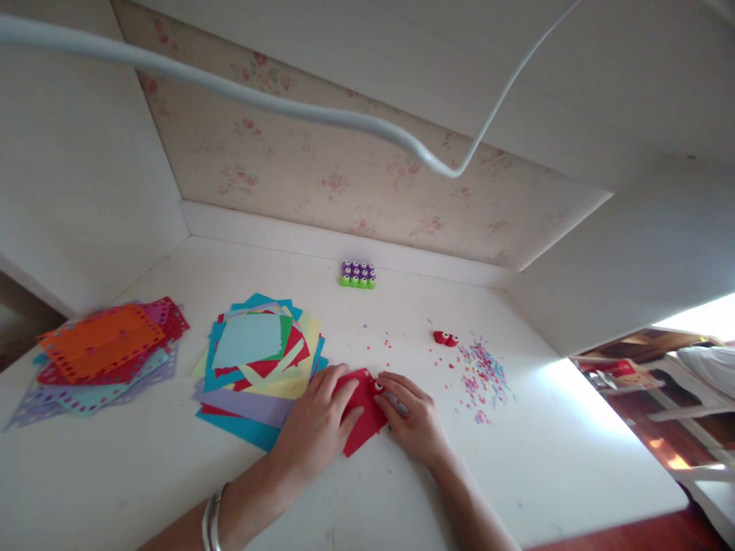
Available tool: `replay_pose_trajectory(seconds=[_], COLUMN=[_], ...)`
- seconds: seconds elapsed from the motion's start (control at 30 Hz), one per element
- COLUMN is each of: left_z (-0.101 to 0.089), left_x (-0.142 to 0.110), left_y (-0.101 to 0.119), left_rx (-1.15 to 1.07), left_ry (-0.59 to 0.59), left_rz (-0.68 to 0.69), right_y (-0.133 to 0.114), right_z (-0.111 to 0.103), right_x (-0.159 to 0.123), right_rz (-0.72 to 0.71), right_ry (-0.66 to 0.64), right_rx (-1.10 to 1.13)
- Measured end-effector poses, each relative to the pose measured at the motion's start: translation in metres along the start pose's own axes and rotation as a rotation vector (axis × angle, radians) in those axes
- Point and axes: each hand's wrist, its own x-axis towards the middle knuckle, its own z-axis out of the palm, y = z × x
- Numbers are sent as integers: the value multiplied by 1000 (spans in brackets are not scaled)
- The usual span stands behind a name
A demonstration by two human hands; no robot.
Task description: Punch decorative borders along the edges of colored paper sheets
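My left hand [318, 428] lies flat with fingers spread on a red paper sheet [361, 417] on the white desk [143, 459]. My right hand [410, 417] is closed round a small red paper punch with eyes [378, 386] at the sheet's right edge. A silver bangle [211, 520] is on my left wrist. The red sheet lies just right of a loose pile of coloured paper squares [258, 360].
A stack of punched coloured sheets [103, 352] lies at the far left. A block of purple and green punches [358, 275] stands near the back wall. Another red punch [445, 337] and scattered confetti [482, 375] lie to the right. A white cable [287, 103] hangs overhead.
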Motion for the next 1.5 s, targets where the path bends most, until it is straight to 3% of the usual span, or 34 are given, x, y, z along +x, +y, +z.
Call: replay_pose_trajectory(seconds=[0.17,0.53,0.9,1.13,1.3,1.5], left_z=[-7,-2,-2,-3,-2,-2], left_x=[-2,-6,-4,-4,-5,-5], left_y=[5,5,7,9,8,8], left_rx=[108,54,53,91,114,131], left_ry=[-67,-146,-149,-167,-148,-134], left_rz=[106,63,62,82,114,121], right_y=[-2,1,-15,-16,-14,-7], right_z=[1,3,-15,-12,-6,-8], right_x=[-2,-3,17,18,12,7], right_rz=[-4,-142,-250,-220,-184,49], right_ry=[29,43,-204,-226,-104,13], right_rx=[-23,-107,-237,-252,-178,-46])
